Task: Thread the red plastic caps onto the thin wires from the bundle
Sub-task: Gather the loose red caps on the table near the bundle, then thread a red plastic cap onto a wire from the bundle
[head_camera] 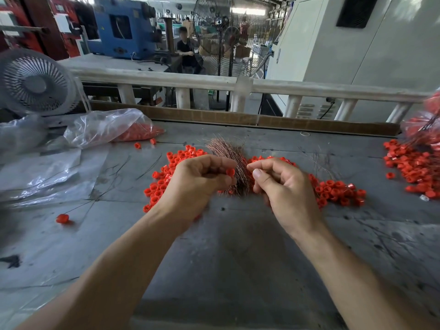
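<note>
One red cap (230,172) is pinched in the left hand (197,182), held just beside the wire bundle (228,156) lying on the table (238,258). Right hand (283,186) fingertips are pinched together, presumably on a wire too thin to discern. Loose caps (338,189) are heaped around the bundle.

2 hands (197,179) — 1 wire bundle (226,151), 2 bags (107,127)
</note>
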`<action>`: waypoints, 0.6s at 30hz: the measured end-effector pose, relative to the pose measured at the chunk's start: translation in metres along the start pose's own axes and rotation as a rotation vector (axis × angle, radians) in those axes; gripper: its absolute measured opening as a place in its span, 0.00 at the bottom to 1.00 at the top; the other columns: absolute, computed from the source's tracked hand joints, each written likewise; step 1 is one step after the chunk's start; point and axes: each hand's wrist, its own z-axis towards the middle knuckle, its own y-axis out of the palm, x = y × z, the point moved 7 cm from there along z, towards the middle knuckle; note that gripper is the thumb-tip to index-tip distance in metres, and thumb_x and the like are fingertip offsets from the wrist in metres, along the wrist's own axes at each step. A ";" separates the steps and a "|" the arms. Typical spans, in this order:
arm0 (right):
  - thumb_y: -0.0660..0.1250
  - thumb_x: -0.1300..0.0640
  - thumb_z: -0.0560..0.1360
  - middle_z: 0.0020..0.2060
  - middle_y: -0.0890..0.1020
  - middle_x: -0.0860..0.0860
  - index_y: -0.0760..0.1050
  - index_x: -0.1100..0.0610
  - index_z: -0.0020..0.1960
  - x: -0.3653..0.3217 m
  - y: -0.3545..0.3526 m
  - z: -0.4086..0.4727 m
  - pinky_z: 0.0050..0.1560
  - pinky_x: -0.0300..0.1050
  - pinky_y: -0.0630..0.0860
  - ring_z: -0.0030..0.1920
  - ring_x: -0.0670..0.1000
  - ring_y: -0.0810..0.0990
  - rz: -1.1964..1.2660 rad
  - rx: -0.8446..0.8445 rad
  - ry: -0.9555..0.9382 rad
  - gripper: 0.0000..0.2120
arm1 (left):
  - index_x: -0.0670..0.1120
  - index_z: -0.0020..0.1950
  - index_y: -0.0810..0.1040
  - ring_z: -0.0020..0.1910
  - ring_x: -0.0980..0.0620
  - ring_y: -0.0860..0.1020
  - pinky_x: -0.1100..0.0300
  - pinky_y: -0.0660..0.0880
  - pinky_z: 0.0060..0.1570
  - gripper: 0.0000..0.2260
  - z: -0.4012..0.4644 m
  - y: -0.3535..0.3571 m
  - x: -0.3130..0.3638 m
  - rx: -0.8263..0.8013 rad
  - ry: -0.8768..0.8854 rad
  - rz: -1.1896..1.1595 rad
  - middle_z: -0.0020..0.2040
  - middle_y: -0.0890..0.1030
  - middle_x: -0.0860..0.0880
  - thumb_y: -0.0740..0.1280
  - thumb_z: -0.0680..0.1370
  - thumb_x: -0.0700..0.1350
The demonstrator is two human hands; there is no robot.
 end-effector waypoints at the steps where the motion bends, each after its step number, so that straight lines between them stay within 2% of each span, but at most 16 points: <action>1: 0.67 0.59 0.80 0.31 0.80 0.47 0.84 0.49 0.50 0.000 0.001 0.000 0.32 0.32 0.68 0.30 0.41 0.74 0.002 -0.015 -0.007 0.08 | 0.45 0.51 0.85 0.45 0.51 0.83 0.61 0.80 0.53 0.14 0.000 0.000 0.000 -0.005 -0.001 -0.007 0.42 0.84 0.49 0.72 0.74 0.28; 4: 0.66 0.55 0.78 0.31 0.80 0.46 0.83 0.50 0.51 -0.002 0.003 -0.002 0.33 0.30 0.68 0.30 0.40 0.75 0.026 -0.038 -0.015 0.07 | 0.43 0.53 0.85 0.44 0.52 0.83 0.61 0.81 0.52 0.13 0.000 0.000 0.000 -0.012 -0.009 -0.038 0.43 0.83 0.47 0.71 0.75 0.28; 9: 0.68 0.61 0.80 0.31 0.81 0.46 0.82 0.51 0.50 -0.003 0.005 -0.002 0.32 0.29 0.68 0.29 0.39 0.75 0.035 -0.048 -0.018 0.06 | 0.42 0.53 0.84 0.41 0.55 0.83 0.64 0.80 0.48 0.12 -0.001 0.004 0.000 -0.036 -0.037 -0.126 0.41 0.83 0.49 0.70 0.75 0.27; 18: 0.69 0.59 0.78 0.31 0.81 0.46 0.81 0.50 0.48 -0.010 0.005 -0.004 0.36 0.31 0.70 0.32 0.40 0.76 0.021 -0.065 -0.070 0.04 | 0.42 0.53 0.83 0.42 0.51 0.83 0.58 0.83 0.51 0.11 0.000 0.006 -0.003 -0.037 -0.069 -0.208 0.41 0.84 0.48 0.69 0.76 0.29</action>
